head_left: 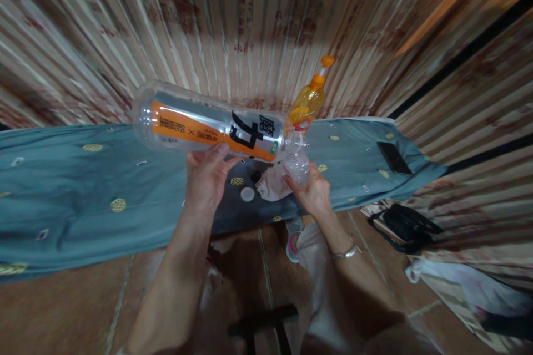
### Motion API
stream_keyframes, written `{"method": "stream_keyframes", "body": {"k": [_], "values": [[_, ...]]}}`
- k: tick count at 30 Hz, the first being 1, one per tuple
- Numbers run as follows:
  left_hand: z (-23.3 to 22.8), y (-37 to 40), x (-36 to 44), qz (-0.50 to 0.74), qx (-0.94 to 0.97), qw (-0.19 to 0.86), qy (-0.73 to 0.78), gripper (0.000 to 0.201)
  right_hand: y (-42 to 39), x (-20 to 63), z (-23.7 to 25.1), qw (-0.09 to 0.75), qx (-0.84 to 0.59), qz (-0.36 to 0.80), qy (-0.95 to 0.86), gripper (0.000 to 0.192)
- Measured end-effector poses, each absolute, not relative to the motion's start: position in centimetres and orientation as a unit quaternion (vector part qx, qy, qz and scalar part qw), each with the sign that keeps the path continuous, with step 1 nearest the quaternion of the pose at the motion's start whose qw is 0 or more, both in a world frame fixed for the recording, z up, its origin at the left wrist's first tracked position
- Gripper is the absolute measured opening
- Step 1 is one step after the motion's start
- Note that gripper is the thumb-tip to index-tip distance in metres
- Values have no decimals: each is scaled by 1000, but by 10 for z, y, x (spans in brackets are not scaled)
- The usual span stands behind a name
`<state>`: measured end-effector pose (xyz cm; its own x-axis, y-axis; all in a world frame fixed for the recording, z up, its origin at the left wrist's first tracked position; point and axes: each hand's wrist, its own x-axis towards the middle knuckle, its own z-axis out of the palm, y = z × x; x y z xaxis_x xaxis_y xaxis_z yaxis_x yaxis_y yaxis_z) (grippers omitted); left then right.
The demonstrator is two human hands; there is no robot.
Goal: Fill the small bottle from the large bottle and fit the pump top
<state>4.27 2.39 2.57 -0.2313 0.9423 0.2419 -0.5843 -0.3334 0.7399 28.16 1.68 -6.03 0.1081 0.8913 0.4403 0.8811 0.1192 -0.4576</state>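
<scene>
- While the large clear plastic bottle with the orange and silver label (210, 127) lies nearly level above the table, its neck points down to the right and meets the mouth of a small clear plastic bottle (298, 165), a pose that suits passing liquid from one to the other; no stream can be made out.
- The left hand (207, 176) cups the big bottle from below at mid-body, fingers curled round the label and thumb up on its near side, closed in a firm grip.
- The right hand (313, 193) is wrapped around the small bottle from beneath, steadying it upright just above the blue-grey patterned cloth (83, 188) covering the table.
- A crumpled white rag (271, 186) lies on the cloth just beside the right hand, and a round white cap (247, 194) rests near it, between the two hands.
- A yellow squeeze bottle with an orange nozzle (308, 101) stands behind the small bottle, and a dark phone (393, 157) lies well apart to the right.
</scene>
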Motion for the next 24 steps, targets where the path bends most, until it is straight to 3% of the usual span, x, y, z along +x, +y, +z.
{"method": "stream_keyframes", "body": {"k": [24], "values": [[24, 26, 41, 735, 365, 508, 263, 28, 17, 282, -62, 343, -655, 0, -673, 76]]}}
